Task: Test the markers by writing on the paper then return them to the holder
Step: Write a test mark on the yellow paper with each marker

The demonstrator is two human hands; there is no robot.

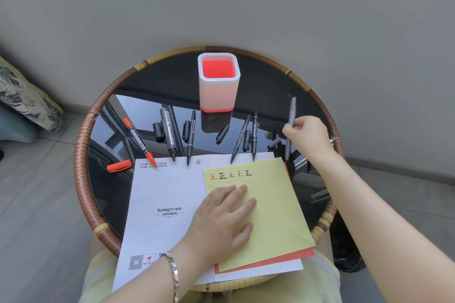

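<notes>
A yellow paper (pixel 275 204) with several written characters along its top lies on a red sheet and a white printed sheet (pixel 162 204). My left hand (pixel 221 219) presses flat on the yellow paper. My right hand (pixel 307 135) grips a grey marker (pixel 292 110) at the table's right, held upright and uncapped, tip down. Its grey cap (pixel 273 142) lies just left of the hand. The white holder with a red inside (pixel 218 81) stands empty at the back. A red marker (pixel 139 141) and several black markers (pixel 190 136) lie uncapped in a row above the papers.
Loose caps lie among the markers: a red one (pixel 119 165) at the left, black ones (pixel 158 131) near the middle. The round glass table has a woven rattan rim (pixel 82 155). A patterned cushion (pixel 22 96) sits at far left. Grey wall stands behind.
</notes>
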